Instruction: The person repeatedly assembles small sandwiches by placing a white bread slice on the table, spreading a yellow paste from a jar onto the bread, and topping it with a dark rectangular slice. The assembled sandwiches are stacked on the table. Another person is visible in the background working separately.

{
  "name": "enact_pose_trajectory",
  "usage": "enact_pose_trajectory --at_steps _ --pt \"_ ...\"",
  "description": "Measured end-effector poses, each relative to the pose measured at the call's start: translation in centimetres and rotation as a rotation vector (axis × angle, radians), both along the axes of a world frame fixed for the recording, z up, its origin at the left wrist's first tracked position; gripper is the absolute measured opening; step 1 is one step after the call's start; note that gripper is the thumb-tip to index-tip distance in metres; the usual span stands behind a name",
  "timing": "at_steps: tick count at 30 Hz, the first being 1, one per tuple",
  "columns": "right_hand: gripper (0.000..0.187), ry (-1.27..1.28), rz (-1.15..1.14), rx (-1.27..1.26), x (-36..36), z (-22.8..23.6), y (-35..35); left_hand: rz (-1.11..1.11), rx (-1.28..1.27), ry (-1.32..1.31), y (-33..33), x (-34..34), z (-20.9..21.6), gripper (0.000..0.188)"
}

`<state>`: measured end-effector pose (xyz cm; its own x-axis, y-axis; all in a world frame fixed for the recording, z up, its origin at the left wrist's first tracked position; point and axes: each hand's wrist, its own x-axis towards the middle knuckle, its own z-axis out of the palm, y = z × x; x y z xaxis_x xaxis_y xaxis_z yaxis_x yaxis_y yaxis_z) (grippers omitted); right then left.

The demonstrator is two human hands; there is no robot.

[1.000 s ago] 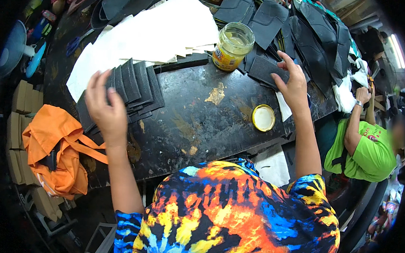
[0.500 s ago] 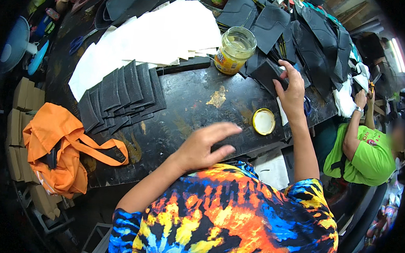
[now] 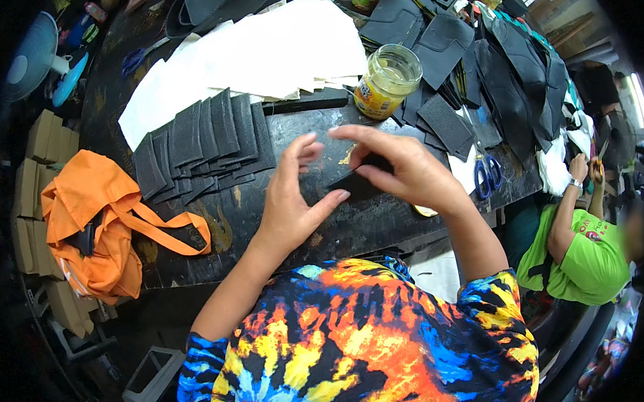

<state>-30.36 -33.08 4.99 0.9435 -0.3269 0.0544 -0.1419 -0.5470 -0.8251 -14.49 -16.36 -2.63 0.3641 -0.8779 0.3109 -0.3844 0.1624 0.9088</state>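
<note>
My right hand [image 3: 411, 169] is over the middle of the table, thumb and fingers pinching a small black foam piece [image 3: 359, 185] that is partly hidden behind the hand. Facing it, my left hand [image 3: 291, 199] has fingers apart, and its thumb tip is close to the piece's edge; whether it touches cannot be made out. Overlapping black foam pieces [image 3: 212, 137] lie fanned out left of my hands. Beyond my right hand are more dark foam pieces [image 3: 446, 124] and an open glass jar [image 3: 386, 84] with a yellow label. The jar's lid [image 3: 425, 211] is mostly covered by my right wrist.
White sheets [image 3: 250, 48] spread over the far left. Blue-handled scissors [image 3: 487, 175] lie at the right, near stacked black shoe-shaped pieces [image 3: 518, 66]. An orange bag [image 3: 95, 225] rests at the left edge. A person in a green shirt [image 3: 582, 247] works at the right.
My right hand has come back from the dark pieces at the right to the middle, now with a black foam piece. My left hand has risen to meet it.
</note>
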Motion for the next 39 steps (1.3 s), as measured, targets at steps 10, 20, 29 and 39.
enact_pose_trajectory --at_steps 10,20,29,39 --pt "0.077 0.253 -0.239 -1.025 1.8 3.9 -10.0 0.071 0.087 -0.204 -3.2 3.7 -2.1 0.036" --pt "0.041 -0.266 -0.363 -1.056 2.1 5.3 -9.6 0.148 0.054 -0.375 -2.7 2.6 -3.6 0.026" --pt "0.026 -0.027 -0.080 -0.093 -2.0 1.3 -0.1 0.149 0.065 -0.467 -2.7 2.3 -3.5 0.028" --pt "0.039 -0.061 -0.295 -0.402 0.1 -9.2 -0.5 0.143 0.094 -0.458 -2.8 2.2 -3.4 0.030"
